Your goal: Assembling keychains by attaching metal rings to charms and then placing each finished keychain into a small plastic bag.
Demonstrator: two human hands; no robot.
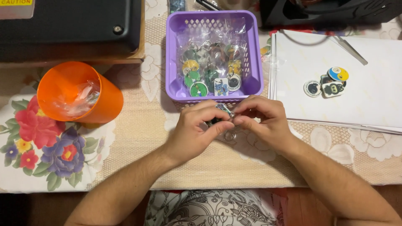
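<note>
**Fitting a ring to a small charm, both hands pinching**

Head view: nearest the camera, a black-and-white patterned cloth lies at six o'clock. Above it, the left hand is curled, thumb and forefinger pinched on a small flat printed charm. The right hand, likewise closed, nips the charm's metal fitting; a small silver ring dangles beneath. Doing this well probably means firm fingertip grips and wrists braced. The purple plastic basket of bagged charms sits at twelve o'clock, the orange plastic cup at ten.
</note>
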